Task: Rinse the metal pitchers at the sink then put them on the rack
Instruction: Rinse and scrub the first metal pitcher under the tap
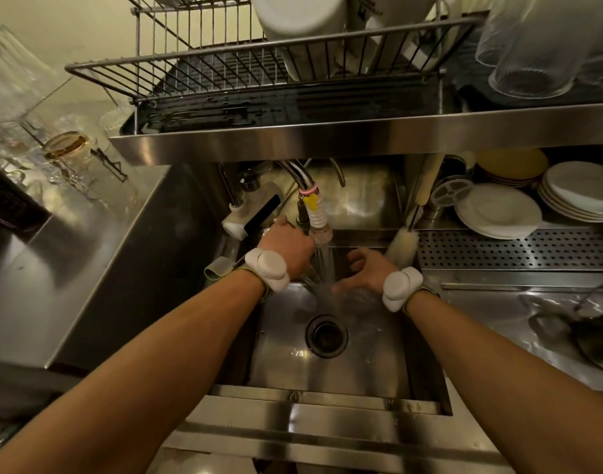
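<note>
Water runs from the tap nozzle (321,231) into the steel sink (283,354), above the drain (326,335). My left hand (288,246) is curled over the tap handle just left of the nozzle, and its fingertips are hidden. My right hand (366,271) is open with fingers spread, holding nothing, its fingers at the right side of the stream. Blurred metal vessels that look like pitchers (590,333) lie on the wet counter to the right. The wire dish rack (225,59) stands on the shelf above the sink.
White containers (300,25) and glasses (539,46) sit in and beside the rack. A bottle brush (404,242) leans at the sink's back right. Stacked plates (498,212) rest on a perforated shelf at right. Glassware (64,145) crowds the left counter.
</note>
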Motion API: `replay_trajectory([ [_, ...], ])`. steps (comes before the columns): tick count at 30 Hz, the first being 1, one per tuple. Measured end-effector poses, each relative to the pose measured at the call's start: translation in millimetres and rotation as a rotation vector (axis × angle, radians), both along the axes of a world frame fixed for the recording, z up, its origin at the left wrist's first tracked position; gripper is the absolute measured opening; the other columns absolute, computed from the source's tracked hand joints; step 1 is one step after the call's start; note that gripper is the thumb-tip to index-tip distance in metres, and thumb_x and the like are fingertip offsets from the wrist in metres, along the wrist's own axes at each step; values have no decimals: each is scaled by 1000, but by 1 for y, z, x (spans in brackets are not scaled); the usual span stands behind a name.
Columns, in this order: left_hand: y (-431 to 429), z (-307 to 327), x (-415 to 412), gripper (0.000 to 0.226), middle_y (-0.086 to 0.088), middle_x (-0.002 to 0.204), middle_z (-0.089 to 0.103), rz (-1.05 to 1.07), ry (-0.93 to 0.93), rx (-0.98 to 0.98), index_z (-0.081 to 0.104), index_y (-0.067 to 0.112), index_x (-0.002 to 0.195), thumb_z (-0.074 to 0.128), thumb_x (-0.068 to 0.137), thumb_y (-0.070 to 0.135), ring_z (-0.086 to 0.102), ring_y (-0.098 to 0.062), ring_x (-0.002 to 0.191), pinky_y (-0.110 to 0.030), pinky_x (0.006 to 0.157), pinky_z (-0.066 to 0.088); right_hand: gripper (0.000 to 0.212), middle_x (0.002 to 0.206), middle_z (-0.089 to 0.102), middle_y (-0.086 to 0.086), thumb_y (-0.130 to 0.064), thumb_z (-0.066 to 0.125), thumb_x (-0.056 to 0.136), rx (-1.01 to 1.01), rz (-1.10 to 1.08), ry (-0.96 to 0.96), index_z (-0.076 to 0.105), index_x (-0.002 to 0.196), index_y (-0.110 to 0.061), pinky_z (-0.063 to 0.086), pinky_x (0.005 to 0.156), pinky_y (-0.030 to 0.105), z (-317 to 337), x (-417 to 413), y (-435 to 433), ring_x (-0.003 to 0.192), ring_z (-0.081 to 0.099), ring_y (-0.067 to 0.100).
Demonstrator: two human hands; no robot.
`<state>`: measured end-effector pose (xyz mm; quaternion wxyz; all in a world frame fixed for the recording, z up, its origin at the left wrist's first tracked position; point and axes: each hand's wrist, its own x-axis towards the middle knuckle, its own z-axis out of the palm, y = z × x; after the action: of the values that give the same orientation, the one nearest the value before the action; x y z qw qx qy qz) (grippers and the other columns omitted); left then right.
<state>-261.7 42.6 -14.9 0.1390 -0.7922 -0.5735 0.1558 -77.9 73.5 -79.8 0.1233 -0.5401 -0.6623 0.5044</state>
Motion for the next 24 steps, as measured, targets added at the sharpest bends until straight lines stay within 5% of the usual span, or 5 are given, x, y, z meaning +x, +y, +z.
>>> replay_trajectory([
  [8, -5, 3, -5, 20, -7, 92, 72, 62, 12, -15, 65, 13, 95, 47, 88, 21, 64, -29, 91, -42, 99, 31, 89, 120, 56, 9, -30, 90, 55, 5, 13, -16, 47, 130, -9, 48, 83, 29, 3, -1, 2, 103, 56, 20],
  [11, -6, 1, -10, 28, -11, 100, 70, 350, -290, -156, 64, 11, 89, 46, 92, 33, 63, -30, 94, -40, 95, 38, 91, 117, 56, 6, -35, 90, 53, 2, 22, -40, 46, 130, -12, 48, 81, 28, -1, -3, 0, 100, 55, 18],
  [14, -13, -12, -15, 40, -17, 103, 68, 660, -826, -309, 67, 3, 96, 44, 95, 36, 64, -32, 96, -39, 86, 48, 93, 117, 56, 5, -36, 88, 56, -27, 32, -48, 42, 133, -13, 49, 84, 29, -9, -4, -6, 100, 56, 18],
  [18, -17, -39, -14, 43, -18, 89, 63, 845, -1291, -350, 66, 1, 86, 40, 99, 33, 62, -28, 88, -34, 77, 44, 101, 123, 56, 8, -38, 88, 57, -89, -13, -7, 35, 139, -13, 49, 89, 32, -21, -13, -15, 105, 57, 19],
  [24, -14, -60, -15, 47, -13, 72, 67, 975, -1633, -333, 61, 16, 55, 47, 96, 36, 66, -33, 80, -45, 84, 50, 91, 126, 54, 5, -33, 85, 63, -149, -162, 212, 36, 138, -12, 45, 82, 25, -24, -35, -6, 102, 55, 15],
])
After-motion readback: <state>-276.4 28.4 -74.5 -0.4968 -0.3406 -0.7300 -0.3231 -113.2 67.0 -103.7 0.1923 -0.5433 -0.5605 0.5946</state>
